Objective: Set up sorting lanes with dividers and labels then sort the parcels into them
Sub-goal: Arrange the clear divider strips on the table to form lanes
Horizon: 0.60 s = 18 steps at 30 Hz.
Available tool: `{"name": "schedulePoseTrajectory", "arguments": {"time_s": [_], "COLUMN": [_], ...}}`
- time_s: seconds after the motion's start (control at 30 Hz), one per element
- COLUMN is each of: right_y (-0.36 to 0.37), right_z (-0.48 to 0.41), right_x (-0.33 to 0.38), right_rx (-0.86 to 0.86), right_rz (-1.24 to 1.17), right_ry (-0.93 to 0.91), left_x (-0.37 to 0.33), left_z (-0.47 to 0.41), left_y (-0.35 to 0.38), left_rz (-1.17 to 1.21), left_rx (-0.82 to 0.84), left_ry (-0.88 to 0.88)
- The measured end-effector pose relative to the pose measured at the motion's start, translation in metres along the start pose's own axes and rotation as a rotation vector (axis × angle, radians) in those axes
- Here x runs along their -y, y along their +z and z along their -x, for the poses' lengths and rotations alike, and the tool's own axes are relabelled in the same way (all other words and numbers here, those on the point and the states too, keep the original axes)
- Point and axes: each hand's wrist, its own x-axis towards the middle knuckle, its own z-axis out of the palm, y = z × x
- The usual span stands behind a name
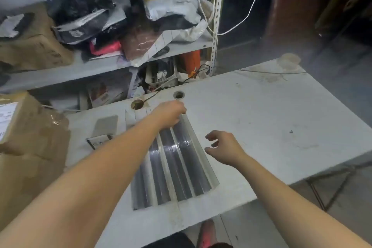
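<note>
My left hand is curled down over the far end of the clear dividers, fingers closed around the top of the rightmost strip; the forearm stretches across them from the lower left. My right hand floats just right of the dividers, fingers loosely spread and half bent, gripping nothing and apart from the plastic.

The dividers lie side by side in a ribbed bundle on the grey table, running away from me. Left of them rests a small label card, with a flat clear sheet beyond it. Two round cable holes pierce the table's far edge.

A cardboard box stands at the table's left edge. Behind, a metal shelf holds piled parcels: black and white poly bags, brown paper packs. A white cable hangs beside the shelf post.
</note>
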Motion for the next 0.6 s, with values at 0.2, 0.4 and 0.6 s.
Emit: {"name": "schedulePoseTrajectory", "arguments": {"time_s": [0.2,0.4,0.6], "right_y": [0.020,0.036,0.038], "right_z": [0.000,0.004,0.006], "right_x": [-0.005,-0.008,-0.006], "right_rx": [0.014,0.021,-0.025], "right_rz": [-0.044,-0.046,-0.080], "right_ry": [0.108,0.208,0.253], "left_x": [0.012,0.033,0.057], "left_z": [-0.024,-0.036,-0.040], "left_y": [0.020,0.034,0.037], "left_rz": [-0.026,0.011,0.189], "left_rx": [0.044,0.028,0.031], "left_ry": [0.128,0.195,0.184]}}
